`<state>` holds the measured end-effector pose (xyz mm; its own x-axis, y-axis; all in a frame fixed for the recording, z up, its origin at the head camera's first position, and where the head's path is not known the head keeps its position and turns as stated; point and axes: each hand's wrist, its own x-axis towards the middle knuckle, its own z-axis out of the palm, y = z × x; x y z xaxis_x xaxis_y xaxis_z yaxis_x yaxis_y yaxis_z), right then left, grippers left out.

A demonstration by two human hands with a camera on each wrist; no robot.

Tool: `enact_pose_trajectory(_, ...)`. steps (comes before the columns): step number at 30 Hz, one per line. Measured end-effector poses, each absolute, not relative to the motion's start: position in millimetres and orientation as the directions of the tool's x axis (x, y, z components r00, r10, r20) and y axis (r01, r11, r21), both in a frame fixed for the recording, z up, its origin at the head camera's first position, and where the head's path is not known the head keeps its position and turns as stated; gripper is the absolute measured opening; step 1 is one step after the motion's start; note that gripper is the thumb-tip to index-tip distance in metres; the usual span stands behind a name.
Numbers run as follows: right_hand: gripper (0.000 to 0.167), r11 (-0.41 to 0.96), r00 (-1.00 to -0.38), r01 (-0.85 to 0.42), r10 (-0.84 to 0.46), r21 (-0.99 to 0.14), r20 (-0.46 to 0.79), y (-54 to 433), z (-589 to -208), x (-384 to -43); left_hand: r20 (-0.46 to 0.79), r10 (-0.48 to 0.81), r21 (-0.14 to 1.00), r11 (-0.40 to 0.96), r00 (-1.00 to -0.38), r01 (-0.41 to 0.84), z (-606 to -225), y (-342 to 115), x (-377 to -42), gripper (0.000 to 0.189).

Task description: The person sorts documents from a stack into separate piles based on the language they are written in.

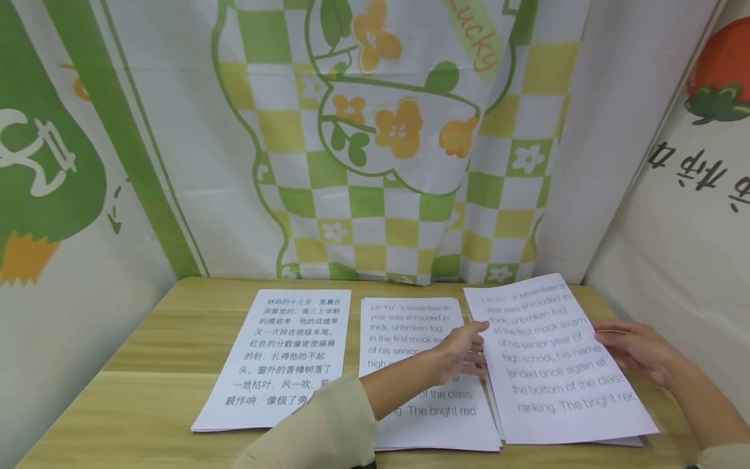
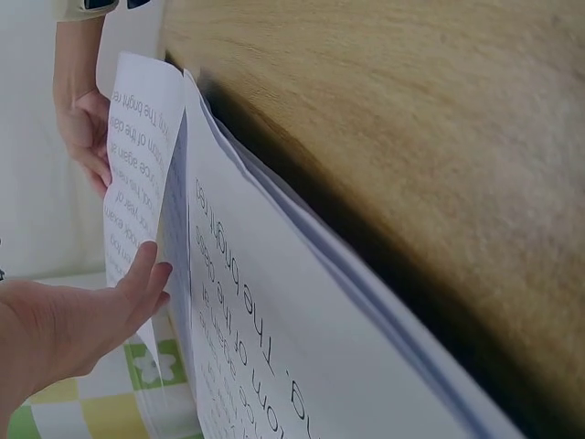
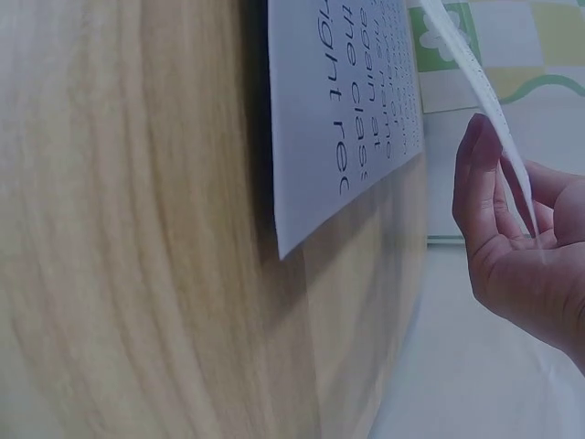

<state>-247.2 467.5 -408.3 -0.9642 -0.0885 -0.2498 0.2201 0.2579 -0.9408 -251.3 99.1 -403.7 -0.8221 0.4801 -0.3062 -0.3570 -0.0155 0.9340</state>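
A white printed sheet of paper [image 1: 545,365], with English text, is raised and tilted at the right of the table; in the right wrist view its edge [image 3: 494,110] looks thin. My right hand [image 1: 635,348] holds its right edge, fingers [image 3: 475,183] on one side and the thumb on the other. At its left edge is my left hand [image 1: 459,355], fingers fairly straight, fingertips touching or close to the paper. Under the raised sheet lies more printed paper [image 3: 338,137]. My left forearm crosses the middle stack of English pages [image 1: 433,430].
A stack of pages with Chinese text [image 1: 281,352] lies on the left, partly covered by my left sleeve [image 1: 316,430]. The wooden table [image 1: 117,404] ends at a patterned curtain [image 1: 381,221] behind and a white wall covering [image 1: 680,260] at the right.
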Motion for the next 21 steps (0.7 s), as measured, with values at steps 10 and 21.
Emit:
enact_pose_trajectory(10,0.023,0.269,-0.960,0.231,-0.094,-0.935,-0.264,471.2,-417.1,-241.4,-0.327,0.475,0.930,0.009,-0.817,-0.367,-413.3,107.3,-249.7,0.071)
enact_pose_trajectory(21,0.022,0.278,-0.964,0.214,-0.095,-0.937,-0.248,471.7,-416.6,-243.2,-0.332,0.457,0.935,0.045,-0.825,-0.351,-406.4,110.9,-250.7,0.071)
